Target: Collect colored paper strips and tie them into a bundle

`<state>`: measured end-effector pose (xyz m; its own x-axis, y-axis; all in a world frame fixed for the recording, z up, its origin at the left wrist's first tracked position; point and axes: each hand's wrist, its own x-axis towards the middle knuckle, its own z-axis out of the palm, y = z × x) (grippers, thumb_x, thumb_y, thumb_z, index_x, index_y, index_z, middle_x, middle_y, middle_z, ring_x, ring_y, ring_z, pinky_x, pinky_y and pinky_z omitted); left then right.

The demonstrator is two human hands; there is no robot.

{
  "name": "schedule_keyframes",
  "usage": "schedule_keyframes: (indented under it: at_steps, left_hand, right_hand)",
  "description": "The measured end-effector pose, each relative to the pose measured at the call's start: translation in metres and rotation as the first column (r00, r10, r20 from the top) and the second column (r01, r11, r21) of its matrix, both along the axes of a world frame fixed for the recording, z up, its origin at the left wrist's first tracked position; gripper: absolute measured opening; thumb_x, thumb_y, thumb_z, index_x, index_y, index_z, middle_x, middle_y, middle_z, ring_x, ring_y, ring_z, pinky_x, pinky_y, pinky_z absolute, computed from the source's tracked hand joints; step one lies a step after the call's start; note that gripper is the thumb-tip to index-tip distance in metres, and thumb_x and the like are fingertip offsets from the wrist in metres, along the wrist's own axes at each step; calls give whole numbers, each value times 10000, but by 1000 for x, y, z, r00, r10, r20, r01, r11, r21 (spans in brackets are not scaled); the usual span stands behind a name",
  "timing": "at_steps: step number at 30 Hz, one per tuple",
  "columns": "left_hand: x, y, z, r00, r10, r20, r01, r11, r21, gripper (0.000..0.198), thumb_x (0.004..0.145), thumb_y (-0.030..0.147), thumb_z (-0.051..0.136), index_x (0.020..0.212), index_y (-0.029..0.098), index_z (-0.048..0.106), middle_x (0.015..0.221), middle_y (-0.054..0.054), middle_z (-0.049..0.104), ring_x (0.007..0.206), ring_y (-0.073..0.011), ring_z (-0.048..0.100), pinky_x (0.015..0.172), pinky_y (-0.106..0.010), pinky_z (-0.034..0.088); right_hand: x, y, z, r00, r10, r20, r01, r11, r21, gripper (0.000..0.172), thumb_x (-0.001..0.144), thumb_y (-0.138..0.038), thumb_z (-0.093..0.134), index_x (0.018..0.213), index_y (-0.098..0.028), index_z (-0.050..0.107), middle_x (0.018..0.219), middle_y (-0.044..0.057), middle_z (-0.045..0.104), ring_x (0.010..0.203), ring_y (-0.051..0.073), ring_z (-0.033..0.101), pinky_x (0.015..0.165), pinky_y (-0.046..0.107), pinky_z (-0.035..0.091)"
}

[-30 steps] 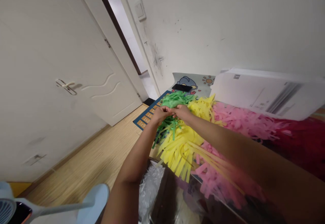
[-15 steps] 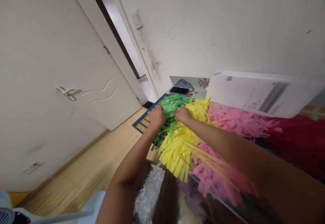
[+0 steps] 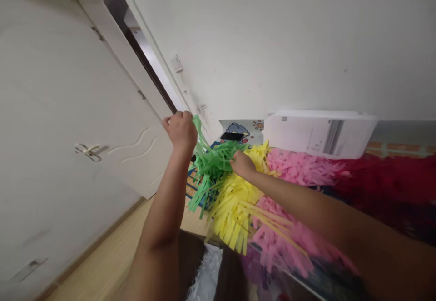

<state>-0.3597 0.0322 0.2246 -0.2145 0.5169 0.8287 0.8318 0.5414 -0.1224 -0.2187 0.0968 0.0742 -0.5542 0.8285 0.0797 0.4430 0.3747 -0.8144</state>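
Well, from the head camera, the left hand [image 3: 180, 130] is closed in a fist and is holding up a bunch of green paper strips [image 3: 211, 167] at about eleven o'clock of the view, just left of the frame's middle. The strips are trailing from the fist down into the green heap. The right hand [image 3: 242, 164] is reaching in from about three o'clock, with its fingers curled down onto the strips where the green meets the yellow. It is touching them, but I cannot tell whether it is gripping them.

A yellow paper fringe [image 3: 231, 214] is spreading just below the right hand, and a pink paper fringe [image 3: 299, 169] is lying beside it toward three o'clock, with more pink running under the right forearm. A dark red fringe [image 3: 391, 183] is filling the far right edge. A white flat carton [image 3: 316, 132] is sitting beyond the pink, against the wall [image 3: 272, 42]. A black phone [image 3: 232, 136] is lying on a cartoon-printed mat [image 3: 240, 127] behind the green strips.

A white door [image 3: 85, 110] with a lever handle [image 3: 87, 152] is standing at nine o'clock, and a wooden floor [image 3: 109, 255] is showing at about seven o'clock. Clear plastic wrap [image 3: 206, 271] is bunching inside a cardboard box [image 3: 190, 260] at six o'clock.
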Motion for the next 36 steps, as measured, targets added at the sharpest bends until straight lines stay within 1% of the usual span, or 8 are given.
schedule_keyframes:
  at_steps: [6,10,12,15,17,23,31,36]
  left_hand:
    - [92,-1,2,887,-368,-279,335,928,-161,257,913,108,457,816,215,669,859,-59,666,855,-226,571,1025,-490,321]
    - [152,-10,6,751,-564,-343,493,825,-276,258,909,102,471,809,217,679,823,-52,662,831,-223,558,1035,-474,320]
    - [165,-5,7,733,-616,-288,534,784,-317,247,915,125,477,842,222,692,863,-68,675,869,-237,566,1040,-483,310]
    - [152,16,7,813,-566,-136,488,790,-370,228,896,143,496,861,218,708,873,-93,682,899,-256,591,1011,-487,326]
    - [125,26,13,913,-407,-19,367,842,-395,193,854,139,532,833,205,712,849,-93,684,897,-247,606,996,-458,342]
    - [65,5,63,985,-169,20,170,966,-193,233,907,201,485,931,136,707,942,-101,690,972,-250,597,945,-454,387]
    - [96,14,105,981,-195,3,194,978,-73,289,956,203,471,1127,112,687,1141,-86,695,1032,-211,587,942,-379,383]
    - [142,13,76,954,-295,-50,281,941,-190,300,907,126,496,1109,171,712,1066,-83,727,958,-228,616,942,-405,355]
  right_hand:
    - [62,-63,45,920,167,-356,-76,964,255,328,977,-232,399,1257,-206,568,991,47,674,922,165,622,844,272,466]
    - [101,-81,56,790,124,-600,36,968,248,454,904,-136,376,1340,-146,504,919,65,655,821,189,609,767,294,467]
    - [118,-79,60,830,114,-546,-13,983,186,459,885,-117,394,1317,-167,541,840,37,650,747,176,594,713,276,452]
    - [146,-72,63,902,118,-415,-115,993,32,461,889,-134,427,1329,-160,559,731,3,651,630,152,566,634,256,432]
    - [170,-71,61,910,143,-389,-162,987,-16,474,887,-149,449,1349,-139,557,698,-6,656,582,141,555,608,251,427]
    - [243,-77,43,934,180,-309,-188,982,4,336,870,-222,505,1141,-167,696,789,25,718,670,155,635,618,249,428]
    - [263,-89,37,945,182,-272,-166,983,81,280,855,-251,525,1027,-192,738,700,7,686,622,154,599,590,252,412]
    - [269,-93,34,926,162,-342,-116,982,149,295,865,-272,540,1082,-208,731,804,35,728,713,185,645,672,292,480]
